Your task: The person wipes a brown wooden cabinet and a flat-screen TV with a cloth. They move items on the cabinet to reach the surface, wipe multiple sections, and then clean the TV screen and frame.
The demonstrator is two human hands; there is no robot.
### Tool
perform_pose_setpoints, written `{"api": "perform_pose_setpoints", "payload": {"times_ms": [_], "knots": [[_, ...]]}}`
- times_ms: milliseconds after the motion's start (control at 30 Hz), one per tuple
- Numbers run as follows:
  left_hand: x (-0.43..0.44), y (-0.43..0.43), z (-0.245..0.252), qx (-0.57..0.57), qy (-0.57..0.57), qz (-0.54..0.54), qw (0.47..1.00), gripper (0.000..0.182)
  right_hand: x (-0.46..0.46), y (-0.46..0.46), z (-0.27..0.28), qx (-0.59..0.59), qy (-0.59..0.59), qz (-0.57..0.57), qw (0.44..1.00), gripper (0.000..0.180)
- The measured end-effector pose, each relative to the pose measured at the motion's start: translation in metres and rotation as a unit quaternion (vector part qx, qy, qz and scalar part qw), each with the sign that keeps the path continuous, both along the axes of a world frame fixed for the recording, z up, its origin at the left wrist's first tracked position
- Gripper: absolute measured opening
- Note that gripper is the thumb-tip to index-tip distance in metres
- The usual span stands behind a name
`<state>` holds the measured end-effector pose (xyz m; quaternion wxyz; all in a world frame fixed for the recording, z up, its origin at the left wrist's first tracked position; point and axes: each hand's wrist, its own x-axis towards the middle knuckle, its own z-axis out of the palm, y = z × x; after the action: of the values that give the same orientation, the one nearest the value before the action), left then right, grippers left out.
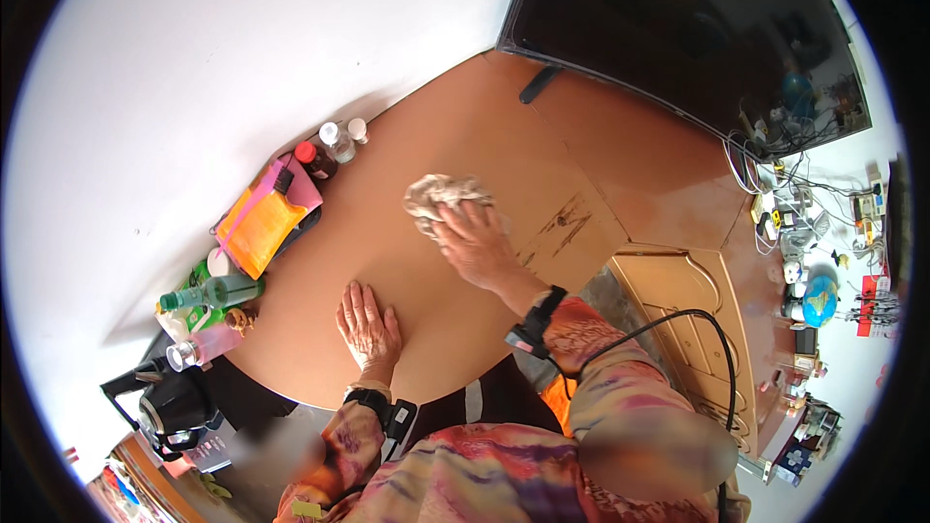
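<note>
A crumpled, patterned cloth (445, 192) lies on the brown tabletop (407, 261), with my right hand (472, 240) pressed on it, fingers over its near edge. To the right of that hand the table's surface shows dark, worn patches (563, 221). My left hand (369, 327) rests palm down on the table near its front edge, with fingers spread a little and nothing held. Both wrists wear black straps with small devices, and a black cable runs along the right sleeve.
Along the wall stand small bottles (338, 142), an orange and pink pouch (265, 221), a green bottle (218, 293) and a pink bottle (207, 346). A black kettle (174, 407) is at lower left. A large television (683, 36) stands at upper right; cables (792, 189) and a globe (819, 301) lie beyond.
</note>
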<state>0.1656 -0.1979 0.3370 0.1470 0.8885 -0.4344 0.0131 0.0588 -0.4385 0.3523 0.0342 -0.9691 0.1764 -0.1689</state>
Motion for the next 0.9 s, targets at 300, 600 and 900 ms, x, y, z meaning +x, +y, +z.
{"api": "perform_pose_setpoints", "payload": {"times_ms": [300,600,900], "knots": [[0.000,-0.004,0.005,0.035,-0.004,0.007,0.999,0.060,-0.051,-0.181,-0.011,0.059,-0.179,-0.250,0.950,0.024],[0.001,-0.007,0.007,0.046,0.008,0.014,0.999,0.064,-0.050,-0.302,-0.042,-0.048,0.007,-0.404,0.913,0.060],[0.001,-0.009,0.009,0.059,0.007,0.023,0.998,0.065,-0.023,-0.279,-0.042,0.010,-0.103,-0.230,0.968,0.040]]}}
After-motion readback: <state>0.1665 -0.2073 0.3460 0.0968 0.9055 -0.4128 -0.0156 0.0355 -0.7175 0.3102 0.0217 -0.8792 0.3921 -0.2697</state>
